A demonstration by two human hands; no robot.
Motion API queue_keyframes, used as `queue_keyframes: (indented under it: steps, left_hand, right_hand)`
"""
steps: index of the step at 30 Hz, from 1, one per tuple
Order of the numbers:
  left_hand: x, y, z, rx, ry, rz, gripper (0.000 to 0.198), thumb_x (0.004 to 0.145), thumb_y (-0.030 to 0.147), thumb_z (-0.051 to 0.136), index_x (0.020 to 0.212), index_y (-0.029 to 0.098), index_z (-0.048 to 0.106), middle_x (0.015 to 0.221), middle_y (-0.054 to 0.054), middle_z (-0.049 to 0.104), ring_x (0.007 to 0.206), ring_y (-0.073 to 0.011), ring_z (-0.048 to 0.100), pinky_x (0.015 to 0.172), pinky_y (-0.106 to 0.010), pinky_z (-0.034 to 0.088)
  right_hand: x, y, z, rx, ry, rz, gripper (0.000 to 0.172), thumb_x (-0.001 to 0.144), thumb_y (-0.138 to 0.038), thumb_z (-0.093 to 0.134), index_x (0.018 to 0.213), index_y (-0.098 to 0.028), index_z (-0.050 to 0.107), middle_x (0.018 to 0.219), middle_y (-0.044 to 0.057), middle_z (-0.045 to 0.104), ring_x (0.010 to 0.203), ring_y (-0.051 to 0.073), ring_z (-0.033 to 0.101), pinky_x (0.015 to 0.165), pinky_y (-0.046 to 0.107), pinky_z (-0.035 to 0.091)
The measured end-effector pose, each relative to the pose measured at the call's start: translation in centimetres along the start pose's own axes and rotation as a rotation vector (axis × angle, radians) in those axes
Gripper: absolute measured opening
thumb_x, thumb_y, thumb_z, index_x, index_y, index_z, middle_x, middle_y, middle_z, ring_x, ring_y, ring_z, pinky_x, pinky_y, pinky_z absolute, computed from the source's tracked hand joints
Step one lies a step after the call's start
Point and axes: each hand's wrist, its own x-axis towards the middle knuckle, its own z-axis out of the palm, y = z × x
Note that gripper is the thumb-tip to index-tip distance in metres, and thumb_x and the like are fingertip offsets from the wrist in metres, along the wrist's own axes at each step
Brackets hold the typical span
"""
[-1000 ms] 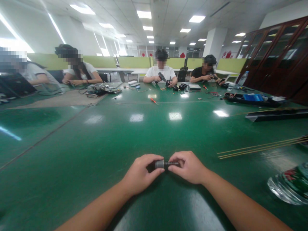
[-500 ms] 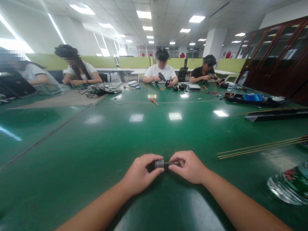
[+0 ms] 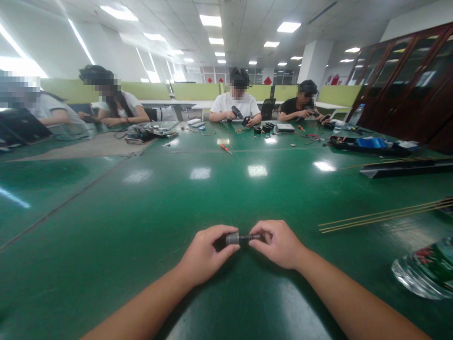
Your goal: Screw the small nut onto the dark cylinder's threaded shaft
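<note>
Near the front of the green table (image 3: 170,198), a grey cylinder (image 3: 232,238) sits between the thumb and fingers of my left hand (image 3: 205,252). A thin dark ridged shaft (image 3: 245,237) extends from its right end. My right hand (image 3: 279,243) pinches the far end of this shaft between thumb and fingers. The two parts lie in one line, roughly level, just over the tabletop. My palms and the curled fingers hide the outer ends.
Thin yellow rods (image 3: 382,217) and a clear bottle with a green label (image 3: 424,269) lie at the right. A dark metal channel (image 3: 406,168) is beyond them. Farther off are a red screwdriver (image 3: 225,148), electronic parts (image 3: 148,132) and several people seated working.
The cylinder has shifted slightly left with my left hand, and slightly more of the dark shaft shows between my hands. My right hand has barely moved.
</note>
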Motion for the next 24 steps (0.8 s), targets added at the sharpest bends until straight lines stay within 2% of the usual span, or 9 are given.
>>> queue_keyframes:
  steps: [24]
  left_hand:
    - [0.15,-0.14,-0.02,0.019,0.033,0.002,0.026,0.082,0.033,0.072,0.107,0.023,0.071,0.1,-0.004,0.076,0.091,-0.021,0.071,0.086,-0.033,0.055]
  right_hand:
    - [-0.15,0.07,-0.29,-0.027,0.012,-0.005,0.007,0.079,-0.023,0.069,0.083,-0.019,0.071,0.05,-0.006,0.048,0.047,0.011,0.04,0.056,0.023,0.034]
